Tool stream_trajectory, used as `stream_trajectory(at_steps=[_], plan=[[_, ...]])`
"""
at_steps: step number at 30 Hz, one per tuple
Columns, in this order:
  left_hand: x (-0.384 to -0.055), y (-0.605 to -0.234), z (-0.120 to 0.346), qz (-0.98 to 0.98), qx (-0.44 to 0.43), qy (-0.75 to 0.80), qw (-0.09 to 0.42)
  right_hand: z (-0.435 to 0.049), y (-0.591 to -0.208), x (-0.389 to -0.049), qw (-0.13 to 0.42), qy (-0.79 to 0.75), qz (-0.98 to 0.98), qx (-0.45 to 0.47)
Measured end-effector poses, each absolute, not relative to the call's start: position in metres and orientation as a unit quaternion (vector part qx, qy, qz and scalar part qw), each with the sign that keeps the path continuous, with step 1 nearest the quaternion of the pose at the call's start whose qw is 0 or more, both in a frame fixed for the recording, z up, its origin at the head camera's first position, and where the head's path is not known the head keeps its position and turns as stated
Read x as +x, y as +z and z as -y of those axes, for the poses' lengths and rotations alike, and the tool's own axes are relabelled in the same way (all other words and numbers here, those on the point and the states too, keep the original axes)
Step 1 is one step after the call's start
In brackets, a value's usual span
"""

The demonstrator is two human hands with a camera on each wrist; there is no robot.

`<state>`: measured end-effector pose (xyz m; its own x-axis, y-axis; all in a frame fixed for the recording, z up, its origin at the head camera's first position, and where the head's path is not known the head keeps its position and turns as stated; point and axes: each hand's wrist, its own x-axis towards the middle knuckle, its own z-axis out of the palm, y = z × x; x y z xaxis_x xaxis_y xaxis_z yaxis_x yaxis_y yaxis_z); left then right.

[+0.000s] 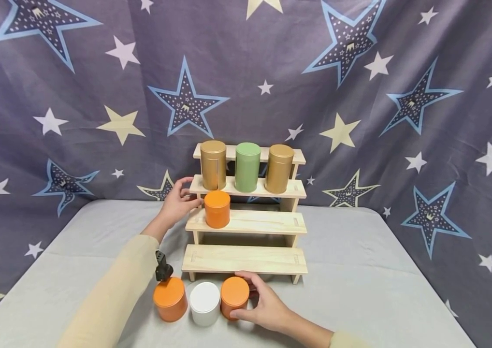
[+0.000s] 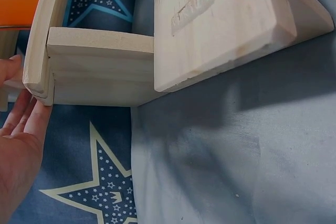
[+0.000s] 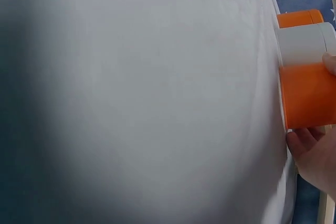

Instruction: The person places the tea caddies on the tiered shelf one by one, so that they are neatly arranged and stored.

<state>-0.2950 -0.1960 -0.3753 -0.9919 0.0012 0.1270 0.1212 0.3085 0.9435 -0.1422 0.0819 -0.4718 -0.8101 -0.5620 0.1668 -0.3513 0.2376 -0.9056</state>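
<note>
In the head view, my right hand (image 1: 267, 307) grips an orange tin (image 1: 235, 296) between thumb and fingers, right of a white tin (image 1: 204, 305). Another orange tin (image 1: 171, 302) stands left of the white one. The right wrist view shows the gripped orange tin (image 3: 310, 97) beside the white tin (image 3: 302, 44). My left hand (image 1: 176, 205) holds the left end of a stepped wooden rack (image 1: 246, 259), near an orange tin (image 1: 217, 210) on its third board from the top. The left wrist view has the left hand's fingers (image 2: 35, 121) against a board's end.
Two gold tins (image 1: 213, 166) (image 1: 279, 169) and a green tin (image 1: 248, 168) stand on the rack's second board from the top. A grey cloth (image 1: 359, 280) covers the table. Behind hangs a star-patterned curtain (image 1: 246, 72). A black device (image 1: 163, 267) sits at my left sleeve.
</note>
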Motion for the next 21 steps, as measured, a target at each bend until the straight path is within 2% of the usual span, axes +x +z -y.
stream_trajectory(at_steps=[21], plan=[[-0.2975, -0.3771, 0.1967, 0.808, -0.043, -0.586, 0.056, -0.0836, -0.4649, -0.1385, 0.084, -0.554, -0.785, -0.265]])
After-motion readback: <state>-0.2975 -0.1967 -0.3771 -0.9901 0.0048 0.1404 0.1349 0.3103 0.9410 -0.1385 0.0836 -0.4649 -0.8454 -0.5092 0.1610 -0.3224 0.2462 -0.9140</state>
